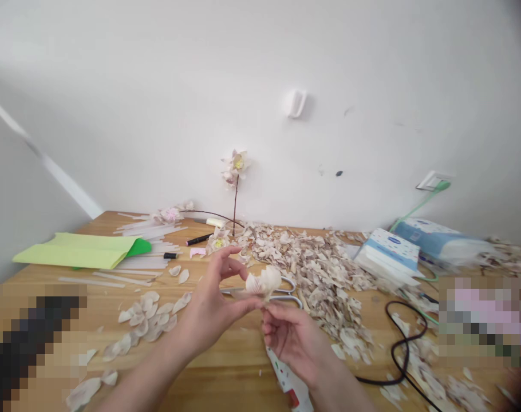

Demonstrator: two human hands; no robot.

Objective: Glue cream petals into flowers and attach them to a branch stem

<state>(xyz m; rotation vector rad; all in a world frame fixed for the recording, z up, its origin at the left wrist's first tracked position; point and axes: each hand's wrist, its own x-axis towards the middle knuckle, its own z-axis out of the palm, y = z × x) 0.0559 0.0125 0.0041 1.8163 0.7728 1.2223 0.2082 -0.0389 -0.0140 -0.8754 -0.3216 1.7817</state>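
Observation:
A small flower of pale dried petals (267, 281) is held up between my hands above the table. My left hand (215, 289) curves round its left side, with the thumb under the petals and the fingertips against them. At the flower's base, the thumb and fingers of my right hand (292, 337) are pinched together; any stem between them is too small to see. Behind and below the flower lie scissors (295, 301), their grey handle loops partly covered. Loose petals (146, 317) are scattered to the left of my left hand.
A big heap of dried petals (312, 257) covers the wooden table (226, 372) at right centre. Finished-looking flowers (239, 163) on dark stems stand and lie at the back. Yellow-green paper (75, 249), white sticks (153, 232), tissue packs (391, 252) and a black cable (393, 343) lie around.

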